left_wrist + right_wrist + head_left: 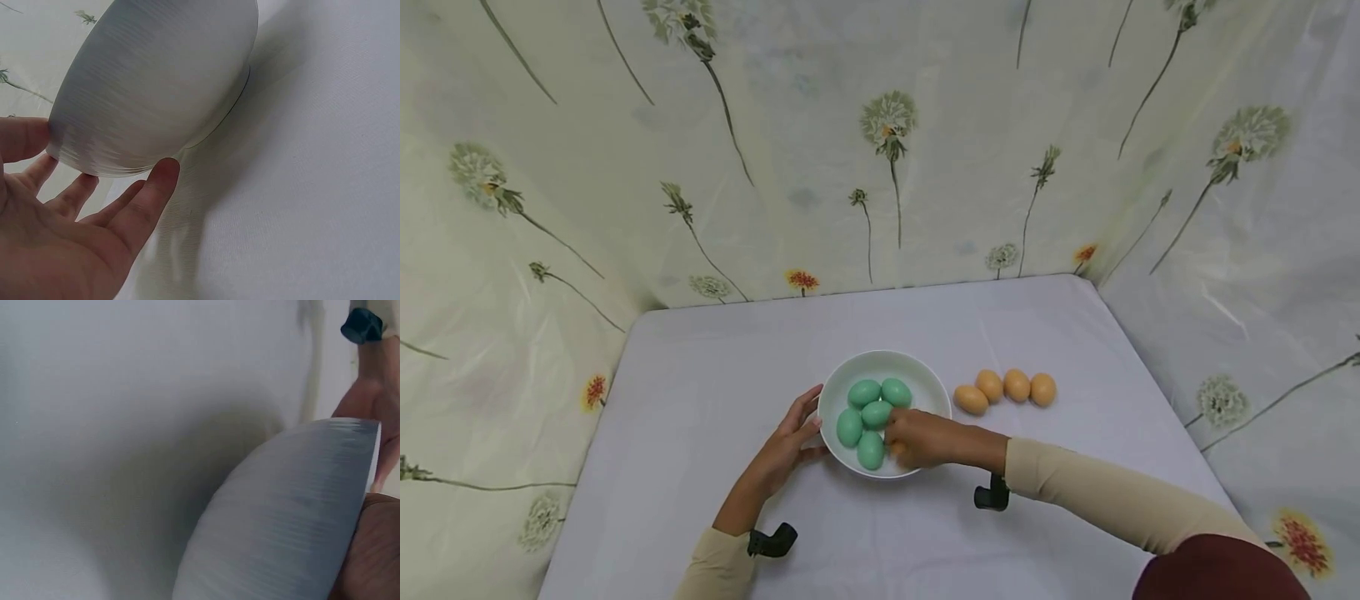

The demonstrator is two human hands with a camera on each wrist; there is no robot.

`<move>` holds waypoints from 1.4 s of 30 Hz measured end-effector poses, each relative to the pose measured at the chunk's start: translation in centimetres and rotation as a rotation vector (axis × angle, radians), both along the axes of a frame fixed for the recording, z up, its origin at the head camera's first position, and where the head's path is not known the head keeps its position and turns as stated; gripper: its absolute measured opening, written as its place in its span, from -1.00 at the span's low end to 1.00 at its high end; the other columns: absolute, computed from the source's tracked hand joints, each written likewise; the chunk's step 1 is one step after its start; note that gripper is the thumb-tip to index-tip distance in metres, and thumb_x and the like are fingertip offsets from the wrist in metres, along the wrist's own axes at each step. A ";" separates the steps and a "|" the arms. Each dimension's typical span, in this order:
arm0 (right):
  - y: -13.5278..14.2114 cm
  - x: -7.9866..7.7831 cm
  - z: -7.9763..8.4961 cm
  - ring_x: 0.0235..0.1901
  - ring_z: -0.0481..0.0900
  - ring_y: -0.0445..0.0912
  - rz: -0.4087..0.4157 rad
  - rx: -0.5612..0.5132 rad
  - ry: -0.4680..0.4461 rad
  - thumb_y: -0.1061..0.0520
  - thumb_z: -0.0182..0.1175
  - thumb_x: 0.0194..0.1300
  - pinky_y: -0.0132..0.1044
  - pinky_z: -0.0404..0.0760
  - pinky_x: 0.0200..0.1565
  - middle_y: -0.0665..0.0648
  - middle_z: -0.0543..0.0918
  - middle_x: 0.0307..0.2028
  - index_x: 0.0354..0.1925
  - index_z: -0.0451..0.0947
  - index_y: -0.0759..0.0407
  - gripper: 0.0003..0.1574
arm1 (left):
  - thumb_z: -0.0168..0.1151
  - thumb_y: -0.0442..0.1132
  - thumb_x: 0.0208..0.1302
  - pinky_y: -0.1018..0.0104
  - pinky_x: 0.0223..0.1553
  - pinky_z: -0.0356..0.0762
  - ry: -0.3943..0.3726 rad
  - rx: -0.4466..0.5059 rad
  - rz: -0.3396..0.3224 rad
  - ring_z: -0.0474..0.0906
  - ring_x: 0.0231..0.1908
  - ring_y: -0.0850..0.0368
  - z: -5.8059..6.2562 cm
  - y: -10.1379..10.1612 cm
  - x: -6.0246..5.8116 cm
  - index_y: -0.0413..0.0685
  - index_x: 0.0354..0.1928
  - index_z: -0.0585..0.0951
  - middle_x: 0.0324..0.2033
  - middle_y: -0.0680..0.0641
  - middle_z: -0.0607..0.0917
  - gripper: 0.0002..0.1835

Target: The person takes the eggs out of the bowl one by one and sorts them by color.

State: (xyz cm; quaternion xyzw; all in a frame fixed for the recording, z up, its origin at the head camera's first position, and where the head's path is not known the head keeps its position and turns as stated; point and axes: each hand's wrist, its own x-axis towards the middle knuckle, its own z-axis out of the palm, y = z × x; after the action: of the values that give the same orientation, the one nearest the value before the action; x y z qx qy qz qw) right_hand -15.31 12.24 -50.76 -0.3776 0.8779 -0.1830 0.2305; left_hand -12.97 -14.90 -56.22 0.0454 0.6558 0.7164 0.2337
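A white bowl stands on the table with several green eggs in it. My left hand reaches round the bowl's left side, its fingers spread. In the left wrist view, the fingertips meet the outer wall of the bowl. My right hand is over the bowl's right part, fingers curled down inside the rim; an orange patch at the fingertips looks like an egg, mostly hidden. The right wrist view has the bowl in front of part of the right hand.
To the bowl's right, several orange eggs lie close together on the white tablecloth. Curtains with a dandelion print surround the table at the back and sides. Each wrist bears a black camera.
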 end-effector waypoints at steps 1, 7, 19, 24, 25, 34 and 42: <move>0.0 0.1 0.0 -0.36 0.33 -0.21 0.006 0.005 0.005 0.37 0.37 0.03 -0.46 0.35 -0.39 0.04 0.50 -0.33 -0.36 0.67 0.18 -0.83 | -0.03 -0.08 0.57 -0.28 0.26 0.42 -0.001 -0.001 -0.003 0.17 0.46 -0.32 0.0 0.0 0.0 0.32 0.55 0.05 0.58 -0.09 0.01 -0.39; 0.3 0.0 0.3 -0.37 0.31 -0.22 0.024 0.010 -0.003 0.36 0.40 0.00 -0.46 0.34 -0.36 0.07 0.52 -0.34 -0.31 0.69 0.19 -0.79 | -0.03 -0.10 0.57 -0.27 0.27 0.42 -0.008 -0.008 -0.006 0.18 0.46 -0.32 0.0 0.2 -0.1 0.32 0.55 0.05 0.58 -0.10 0.02 -0.39; 2.1 -0.8 2.4 -0.12 0.52 -0.16 0.029 -0.014 0.021 0.24 0.46 0.10 -0.30 0.56 -0.03 0.07 0.66 -0.11 -0.03 0.69 0.22 -0.60 | 0.01 -0.10 0.55 -0.26 0.23 0.46 0.004 -0.008 0.016 0.21 0.45 -0.29 0.2 0.3 -0.1 0.32 0.54 0.09 0.57 -0.07 0.06 -0.39; 3.4 -1.2 3.2 0.00 0.56 -0.08 0.038 -0.056 0.040 0.21 0.45 0.13 -0.19 0.58 0.10 0.08 0.65 -0.04 -0.02 0.68 0.20 -0.60 | 0.03 -0.08 0.54 -0.25 0.24 0.46 -0.008 -0.006 0.020 0.19 0.46 -0.26 0.2 0.3 0.0 0.38 0.52 0.12 0.56 -0.02 0.08 -0.39; 3.6 -1.3 3.3 0.01 0.57 -0.08 0.040 -0.065 0.039 0.22 0.45 0.13 -0.18 0.59 0.09 0.08 0.65 -0.04 -0.02 0.68 0.20 -0.60 | 0.03 -0.08 0.54 -0.25 0.24 0.46 -0.009 -0.005 0.019 0.19 0.47 -0.25 0.2 0.3 0.0 0.38 0.52 0.11 0.56 -0.02 0.08 -0.39; 5.9 -1.6 4.9 0.09 0.58 -0.01 -0.036 -0.114 0.021 0.20 0.41 0.19 -0.15 0.60 0.09 0.09 0.64 0.07 0.06 0.66 0.16 -0.56 | 0.03 -0.09 0.54 -0.25 0.24 0.47 -0.007 -0.005 0.018 0.18 0.47 -0.24 0.1 0.3 0.1 0.35 0.54 0.10 0.56 -0.04 0.08 -0.38; 9.2 -2.0 7.0 0.08 0.61 0.04 -0.135 -0.170 0.090 0.17 0.43 0.20 -0.18 0.65 0.00 0.15 0.63 0.14 0.08 0.65 0.17 -0.54 | 0.03 -0.11 0.54 -0.25 0.23 0.47 -0.004 -0.005 0.031 0.17 0.48 -0.22 0.2 0.2 0.3 0.36 0.52 0.13 0.56 -0.04 0.11 -0.40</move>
State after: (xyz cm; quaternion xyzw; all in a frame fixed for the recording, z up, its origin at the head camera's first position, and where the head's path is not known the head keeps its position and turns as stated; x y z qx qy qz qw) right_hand -17.28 21.48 -43.76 -0.3438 0.8921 -0.2547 0.1451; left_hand -12.63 -14.69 -56.00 0.0332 0.6578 0.7183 0.2242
